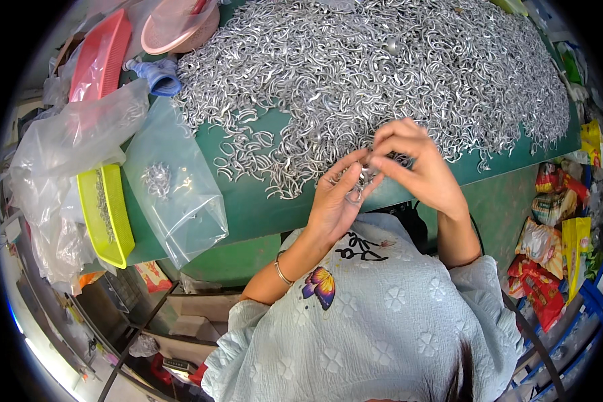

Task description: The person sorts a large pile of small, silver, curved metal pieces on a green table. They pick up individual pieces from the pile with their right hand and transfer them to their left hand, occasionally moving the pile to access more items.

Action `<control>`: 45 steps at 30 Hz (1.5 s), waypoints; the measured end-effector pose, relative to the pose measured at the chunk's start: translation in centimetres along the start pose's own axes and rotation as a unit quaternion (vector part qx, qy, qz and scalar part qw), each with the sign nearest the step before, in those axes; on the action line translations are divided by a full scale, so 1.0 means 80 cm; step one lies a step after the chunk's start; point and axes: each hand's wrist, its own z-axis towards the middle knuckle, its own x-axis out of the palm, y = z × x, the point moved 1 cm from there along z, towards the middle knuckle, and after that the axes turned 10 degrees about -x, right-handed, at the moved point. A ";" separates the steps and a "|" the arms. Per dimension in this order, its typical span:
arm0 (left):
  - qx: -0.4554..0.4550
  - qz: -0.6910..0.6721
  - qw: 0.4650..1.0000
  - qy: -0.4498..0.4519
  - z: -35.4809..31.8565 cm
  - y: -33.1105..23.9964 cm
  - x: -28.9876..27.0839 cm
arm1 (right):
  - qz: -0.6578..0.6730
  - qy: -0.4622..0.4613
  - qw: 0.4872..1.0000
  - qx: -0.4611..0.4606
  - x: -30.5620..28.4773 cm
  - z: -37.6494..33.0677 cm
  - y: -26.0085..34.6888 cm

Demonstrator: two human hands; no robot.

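Observation:
A broad heap of small, curved, silvery metal pieces (355,74) covers much of the green table. Just off its near edge, my left hand (330,206) is closed around several of these metal pieces (360,186), which show between thumb and fingers. My right hand (419,167) meets it from the right, fingers curled and thumb bent toward the left fingertips. Motion blurs the right fingertips, and whatever they pinch cannot be made out. To the left lies a clear plastic bag (197,218) with a little cluster of metal pieces (157,179) on or in it.
At the left stand a yellow-green basket (124,244) holding small pieces, a red basket (117,50) and a pink bowl (208,30). A blue cloth-like item (162,77) lies near the bowl. Crumpled clear plastic (47,167) hangs over the left edge. Colourful packages (543,288) fill the right side.

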 end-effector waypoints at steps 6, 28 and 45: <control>-0.018 0.016 0.997 0.069 0.002 0.005 -0.022 | -0.264 -0.103 0.959 0.007 0.021 0.029 -0.031; 0.025 -0.018 0.999 0.035 0.001 0.004 -0.016 | -0.047 -0.009 0.998 -0.032 -0.006 -0.001 0.004; 0.017 -0.040 0.995 0.094 -0.008 -0.006 -0.019 | -0.406 -0.152 0.901 -0.026 0.014 0.053 -0.057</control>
